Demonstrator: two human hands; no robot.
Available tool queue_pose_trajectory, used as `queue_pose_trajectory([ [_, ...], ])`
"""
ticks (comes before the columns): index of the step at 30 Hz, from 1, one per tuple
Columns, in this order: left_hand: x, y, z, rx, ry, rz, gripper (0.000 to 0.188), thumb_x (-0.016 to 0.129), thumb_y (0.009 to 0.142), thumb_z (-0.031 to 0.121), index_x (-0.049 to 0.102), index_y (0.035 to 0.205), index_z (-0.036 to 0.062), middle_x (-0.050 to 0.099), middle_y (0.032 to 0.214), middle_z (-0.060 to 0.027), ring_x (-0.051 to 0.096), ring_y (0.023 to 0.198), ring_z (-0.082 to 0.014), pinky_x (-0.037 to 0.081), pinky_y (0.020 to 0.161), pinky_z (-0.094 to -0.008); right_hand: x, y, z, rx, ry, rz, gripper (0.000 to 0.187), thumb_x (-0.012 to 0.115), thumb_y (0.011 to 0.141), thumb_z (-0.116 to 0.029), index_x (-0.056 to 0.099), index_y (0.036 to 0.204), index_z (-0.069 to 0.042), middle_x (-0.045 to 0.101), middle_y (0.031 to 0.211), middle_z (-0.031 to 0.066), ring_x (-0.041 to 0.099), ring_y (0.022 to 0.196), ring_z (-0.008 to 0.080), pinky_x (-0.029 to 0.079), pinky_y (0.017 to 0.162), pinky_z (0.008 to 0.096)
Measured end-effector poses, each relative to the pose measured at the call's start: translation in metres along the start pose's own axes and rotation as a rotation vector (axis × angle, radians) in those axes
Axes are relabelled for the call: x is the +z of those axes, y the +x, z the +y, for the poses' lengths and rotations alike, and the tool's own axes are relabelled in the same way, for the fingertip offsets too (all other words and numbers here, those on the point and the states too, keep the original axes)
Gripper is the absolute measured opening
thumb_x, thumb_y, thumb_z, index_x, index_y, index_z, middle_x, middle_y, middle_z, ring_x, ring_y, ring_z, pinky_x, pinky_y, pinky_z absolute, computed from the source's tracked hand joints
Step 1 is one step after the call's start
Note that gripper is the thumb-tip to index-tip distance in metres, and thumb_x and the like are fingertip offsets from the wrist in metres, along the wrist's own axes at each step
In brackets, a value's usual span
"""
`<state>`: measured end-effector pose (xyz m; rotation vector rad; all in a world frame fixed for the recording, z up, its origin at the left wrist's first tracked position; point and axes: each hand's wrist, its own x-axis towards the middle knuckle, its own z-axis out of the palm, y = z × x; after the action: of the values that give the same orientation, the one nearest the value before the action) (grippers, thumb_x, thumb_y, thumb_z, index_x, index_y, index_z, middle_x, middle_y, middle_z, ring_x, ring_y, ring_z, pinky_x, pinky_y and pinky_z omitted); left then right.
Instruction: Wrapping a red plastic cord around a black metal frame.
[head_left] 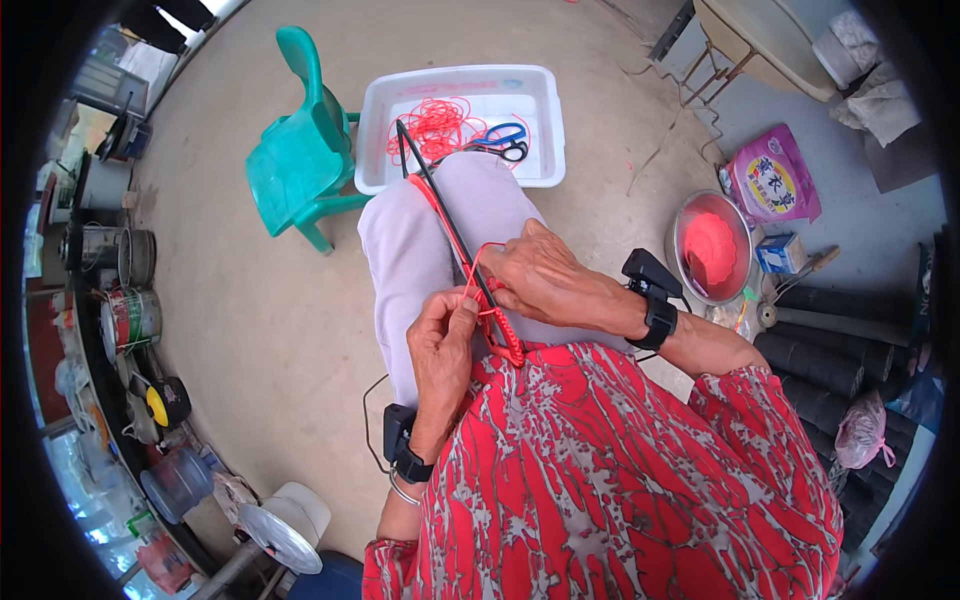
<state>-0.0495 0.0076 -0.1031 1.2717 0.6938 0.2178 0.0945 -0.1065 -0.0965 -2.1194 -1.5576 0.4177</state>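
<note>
Over my lap runs a narrow black rod frame (432,190), bent to a point at its far end. Red cord lies along it, and a braided red cord band (507,335) is knotted near its close end, by my shirt. My left hand (443,340) is closed, thumb and fingers pinching the red cord beside the band. On the other side, my right hand (550,272) has curled fingers gripping a raised loop of the same cord (476,258). The hands nearly meet at the knots, and the fingers partly hide them.
Ahead, a white plastic tub (462,80) holds tangled red cord (435,128) and blue-and-black scissors (505,140). A green plastic chair (295,165) stands left of it. To the right are a metal bowl (690,265) with red contents, a purple bag (770,178) and dark rolls (815,360).
</note>
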Motion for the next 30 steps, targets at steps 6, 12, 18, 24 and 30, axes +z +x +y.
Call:
queue_pose_trajectory([
  [6, -0.003, 0.009, -0.013, 0.277, 0.210, -0.091, 0.010, 0.059, 0.090, 0.005, 0.060, 0.083, -0.0021, 0.060, 0.099, -0.0085, 0.054, 0.077, -0.0113, 0.045, 0.067, -0.0242, 0.006, -0.002, 0.011, -0.053, 0.141, 0.027, 0.015, 0.065, 0.075, -0.012, 0.054, 0.082, -0.006, 0.057, 0.068, 0.0110, 0.055, 0.068, 0.0298, 0.034, 0.071, 0.0371],
  [12, -0.006, 0.006, -0.011, 0.038, 0.165, -0.141, 0.012, 0.058, 0.092, 0.008, 0.060, 0.083, -0.0001, 0.057, 0.084, -0.0020, 0.049, 0.071, -0.0073, 0.041, 0.061, -0.0222, 0.006, -0.007, 0.011, -0.027, 0.241, 0.017, 0.018, 0.067, 0.076, -0.015, 0.058, 0.089, -0.008, 0.059, 0.073, 0.0079, 0.056, 0.071, 0.0271, 0.036, 0.078, 0.0352],
  [18, -0.004, -0.002, -0.003, -0.016, 0.068, 0.012, 0.015, 0.057, 0.092, 0.008, 0.059, 0.080, -0.0007, 0.055, 0.072, 0.0013, 0.047, 0.061, -0.0041, 0.039, 0.055, -0.0205, -0.022, -0.010, 0.002, -0.114, 0.171, 0.027, 0.016, 0.066, 0.080, -0.016, 0.062, 0.092, -0.007, 0.060, 0.081, 0.0079, 0.056, 0.082, 0.0245, 0.038, 0.080, 0.0367],
  [24, 0.002, -0.009, -0.005, 0.099, 0.019, 0.128, 0.014, 0.057, 0.092, 0.008, 0.058, 0.080, -0.0003, 0.055, 0.070, 0.0017, 0.047, 0.061, -0.0034, 0.039, 0.055, -0.0198, -0.025, 0.003, -0.012, -0.174, 0.176, 0.093, 0.011, 0.065, 0.080, -0.015, 0.065, 0.087, -0.006, 0.060, 0.081, 0.0095, 0.057, 0.084, 0.0259, 0.038, 0.075, 0.0375],
  [30, 0.005, -0.011, -0.003, 0.226, 0.010, 0.161, 0.013, 0.057, 0.092, 0.007, 0.057, 0.081, 0.0001, 0.057, 0.077, -0.0001, 0.048, 0.065, -0.0046, 0.040, 0.059, -0.0197, -0.025, 0.009, -0.009, -0.152, 0.185, -0.114, 0.016, 0.061, 0.084, -0.018, 0.064, 0.095, -0.006, 0.060, 0.087, 0.0075, 0.057, 0.084, 0.0250, 0.037, 0.074, 0.0369],
])
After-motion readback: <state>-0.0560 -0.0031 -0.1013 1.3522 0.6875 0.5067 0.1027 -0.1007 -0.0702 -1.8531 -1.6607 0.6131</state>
